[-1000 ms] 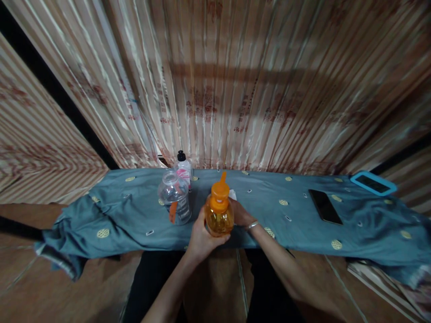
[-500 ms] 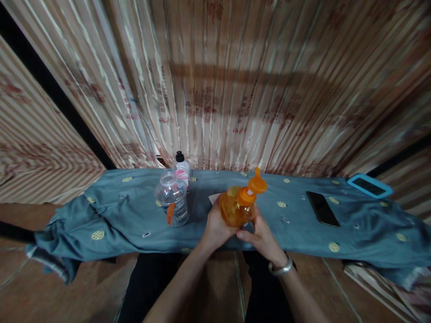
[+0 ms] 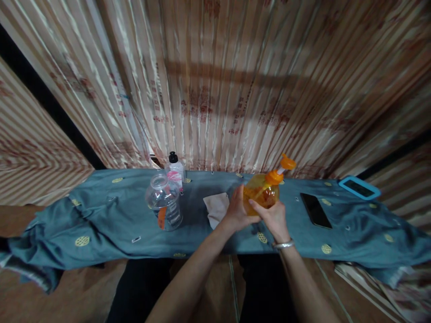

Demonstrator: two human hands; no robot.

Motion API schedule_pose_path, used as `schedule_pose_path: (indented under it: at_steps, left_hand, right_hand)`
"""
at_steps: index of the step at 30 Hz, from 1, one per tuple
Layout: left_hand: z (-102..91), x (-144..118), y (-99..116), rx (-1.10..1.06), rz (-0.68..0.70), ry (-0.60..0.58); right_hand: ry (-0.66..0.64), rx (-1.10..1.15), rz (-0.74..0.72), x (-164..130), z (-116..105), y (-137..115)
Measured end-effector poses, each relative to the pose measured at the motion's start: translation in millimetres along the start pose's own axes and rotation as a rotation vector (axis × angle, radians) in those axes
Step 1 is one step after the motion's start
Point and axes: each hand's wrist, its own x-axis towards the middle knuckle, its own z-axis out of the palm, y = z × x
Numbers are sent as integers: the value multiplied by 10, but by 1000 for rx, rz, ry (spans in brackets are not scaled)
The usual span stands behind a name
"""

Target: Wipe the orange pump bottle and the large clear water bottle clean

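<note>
Pleated beige curtains with reddish print back a narrow surface draped in blue-grey cloth with yellow motifs. Over its middle, a person's left hand and right hand grip a rounded, see-through amber bottle with an orange top from both sides, apparently to steady its smooth body as it tilts rightward. A pale, flat sheet lies near the left hand. Upright at left, probably set aside to leave the hands room, stands a clear plastic bottle with an orange label; a dark, flat phone lies at right.
</note>
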Motion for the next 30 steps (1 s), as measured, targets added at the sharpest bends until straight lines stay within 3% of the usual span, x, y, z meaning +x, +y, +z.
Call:
schedule_pose_path:
  at_steps: [2,9,13,18,21,24,27,30]
  left_hand:
    - [-167,-36,-162,54,-14,-10]
    - [-884,-430,-850,304,-177,323]
    - [-985,-481,-1074,270,-244,359]
    - [-948,-354,-1139,118,-373,345]
    - [-927,-326,-1170,40,-378,366]
    - [-904,-296,-1210,6,-342,395]
    - [-891,-209,-1223,-4,-383,440]
    - [-923,-120,-1193,-31,-438,479]
  right_hand:
    - [-4,32,-26,155,34,95]
    - [20,33,-36,628,341,489]
    - [-9,25,-33,739,484,573]
    - [-43,21,-52,739,453,588]
    - [-7,-19,-60,513,345,611]
    - [92,-115,-51,1,339,599]
    - [-80,-179,-169,-595,558,524]
    - [-268,-271,-292,-936,882,446]
